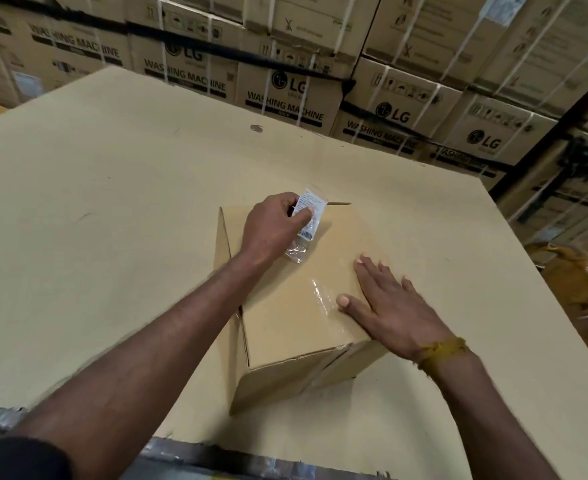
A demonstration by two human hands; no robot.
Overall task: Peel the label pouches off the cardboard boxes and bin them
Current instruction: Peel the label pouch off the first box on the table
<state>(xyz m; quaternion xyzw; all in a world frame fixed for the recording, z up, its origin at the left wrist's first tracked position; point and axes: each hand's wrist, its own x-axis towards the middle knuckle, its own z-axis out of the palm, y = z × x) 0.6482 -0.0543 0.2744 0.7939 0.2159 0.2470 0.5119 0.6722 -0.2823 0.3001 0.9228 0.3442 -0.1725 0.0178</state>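
A small cardboard box [292,306] stands on a large flat cardboard sheet [112,220]. My left hand [271,226] pinches a clear label pouch [308,216] with a white printed slip inside, at the box's far top edge. The pouch's upper part is lifted off the box; its lower clear end lies against the top. My right hand [386,299] presses flat on the box's top right side, fingers straight, beside a strip of shiny tape [320,292].
Stacked washing machine cartons [285,91] with white straps form a wall behind the sheet. A round brown container [576,282] sits low at the right, beyond the sheet's edge. The sheet's torn near edge [216,448] lies close to me.
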